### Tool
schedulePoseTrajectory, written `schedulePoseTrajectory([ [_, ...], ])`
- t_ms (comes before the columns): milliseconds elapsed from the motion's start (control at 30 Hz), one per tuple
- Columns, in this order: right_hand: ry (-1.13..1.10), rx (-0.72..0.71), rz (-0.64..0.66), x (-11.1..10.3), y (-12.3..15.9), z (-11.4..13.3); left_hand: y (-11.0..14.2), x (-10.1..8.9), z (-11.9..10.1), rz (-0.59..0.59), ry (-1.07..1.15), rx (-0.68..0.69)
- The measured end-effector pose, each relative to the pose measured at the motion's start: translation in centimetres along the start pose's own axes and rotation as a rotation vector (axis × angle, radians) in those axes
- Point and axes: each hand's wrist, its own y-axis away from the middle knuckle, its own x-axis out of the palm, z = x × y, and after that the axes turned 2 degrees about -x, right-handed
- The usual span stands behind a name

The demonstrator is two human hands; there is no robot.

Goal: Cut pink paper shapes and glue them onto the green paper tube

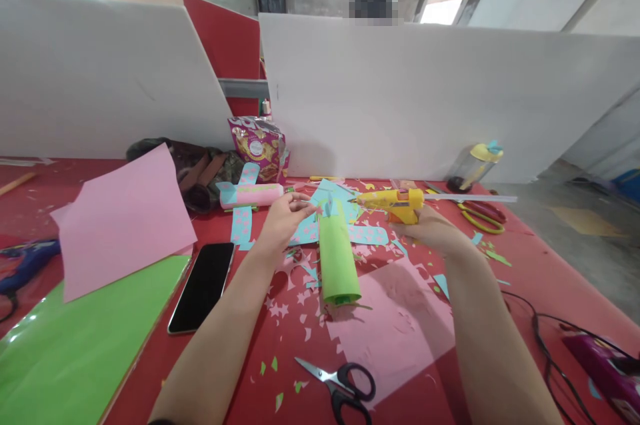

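Note:
My right hand [425, 228] grips a yellow hot glue gun [400, 201], with a long clear glue stick poking out of its back. The gun's nozzle points left, toward my left hand [287, 218]. That hand is closed, its fingertips pinching what looks like a small pink paper star [319, 209]. Just beside them lies a green paper-tube plane [339, 258] with light-blue wings dotted with pink stars. A second plane, a pink tube [257, 195] with similar blue wings, lies left of my left hand.
Black-handled scissors [345, 385] and a pink sheet [395, 325] lie in front, among paper scraps. Left are a phone [203, 288], pink paper [127, 225], green paper [95, 338] and a blue glue gun [30, 265]. A bottle [475, 168], red-and-yellow scissors [483, 215] and cables [537, 325] are right.

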Motion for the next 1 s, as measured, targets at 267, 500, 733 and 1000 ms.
schedulePoseTrajectory([
  [267,0.418,-0.034,0.021,1.3,0.1,2.1,-1.1,0.5,0.9,0.001,-0.086,-0.017],
  [500,0.499,-0.039,0.065,2.4,-0.8,1.7,-0.8,0.7,1.0,-0.012,-0.159,-0.03],
  [733,0.567,-0.089,0.054,3.0,-1.3,1.2,-0.8,0.8,0.9,-0.018,-0.214,-0.035],
  [1000,0.603,-0.085,0.05,3.2,-1.2,1.5,-0.7,0.7,0.9,-0.014,-0.256,-0.06],
])
